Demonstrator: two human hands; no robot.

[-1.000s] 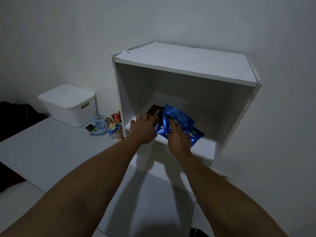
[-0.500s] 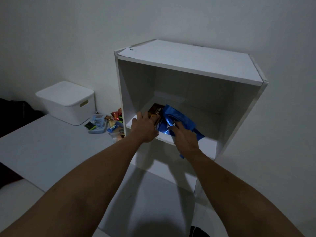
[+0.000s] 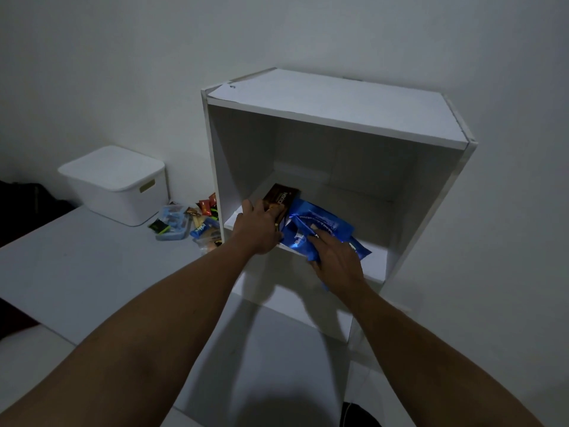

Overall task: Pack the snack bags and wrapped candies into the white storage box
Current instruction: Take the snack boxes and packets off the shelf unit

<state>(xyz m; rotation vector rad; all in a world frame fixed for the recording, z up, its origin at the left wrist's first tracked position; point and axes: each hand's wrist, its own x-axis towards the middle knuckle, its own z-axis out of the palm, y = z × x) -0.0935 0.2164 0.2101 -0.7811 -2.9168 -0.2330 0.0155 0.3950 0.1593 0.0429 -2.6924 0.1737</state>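
A brown snack bag [image 3: 280, 198] and blue snack bags [image 3: 320, 227] lie on the shelf board of a white open cabinet [image 3: 338, 118]. My left hand [image 3: 257, 228] grips the near end of the brown bag. My right hand [image 3: 337, 261] pinches the front edge of a blue bag, which hangs a little over the shelf's front edge. The white storage box [image 3: 117, 186] stands lidded at the back left of the table. A heap of wrapped candies and small snack packs [image 3: 187, 223] lies between the box and the cabinet.
The cabinet stands on the white table [image 3: 77, 272] against the wall. A dark object [image 3: 24, 204] sits left of the table, behind its edge. Part of a dark thing [image 3: 357, 416] shows at the bottom of the frame.
My right hand has drawn the blue bag toward the shelf's front edge. My left hand has stayed on the brown bag. The camera view has shifted slightly.
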